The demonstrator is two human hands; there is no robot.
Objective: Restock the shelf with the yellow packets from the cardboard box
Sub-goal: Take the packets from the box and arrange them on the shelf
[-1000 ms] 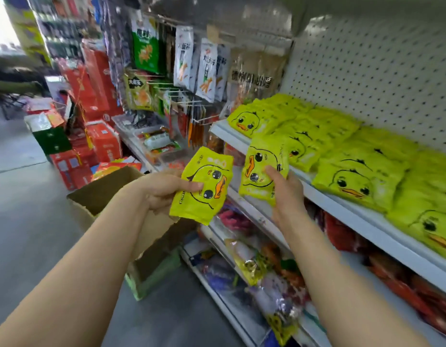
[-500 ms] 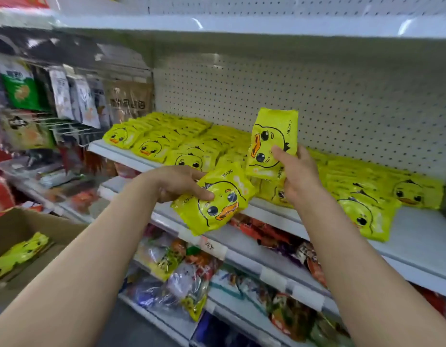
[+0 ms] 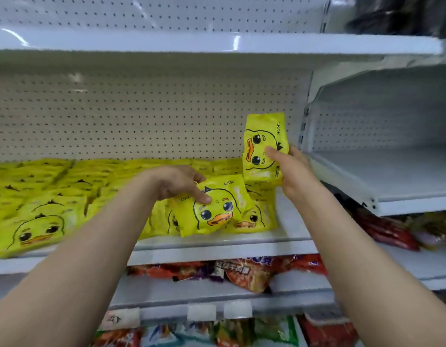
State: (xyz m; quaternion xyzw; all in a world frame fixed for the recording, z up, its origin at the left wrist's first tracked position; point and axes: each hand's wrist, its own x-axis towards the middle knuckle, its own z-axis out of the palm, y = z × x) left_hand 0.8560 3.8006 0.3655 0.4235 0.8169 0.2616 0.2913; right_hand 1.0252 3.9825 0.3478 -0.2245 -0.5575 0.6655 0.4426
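Left hand (image 3: 178, 184): our thumb and fingers pinch a duck packet (image 3: 212, 205), long axis sideways, just over the stocked row (image 3: 41, 204).
Right hand (image 3: 290, 169): we grip an upright packet (image 3: 264, 146) above the shelf (image 3: 287, 236)'s bare right end, nearer that gap.

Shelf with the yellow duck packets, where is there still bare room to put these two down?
Bare white shelf shows at the right end, between the last lying packets and the upright post, and along the front edge. The neighbouring bay's shelf on the right looks bare. Leftward, yellow packets cover the board to the pegboard.
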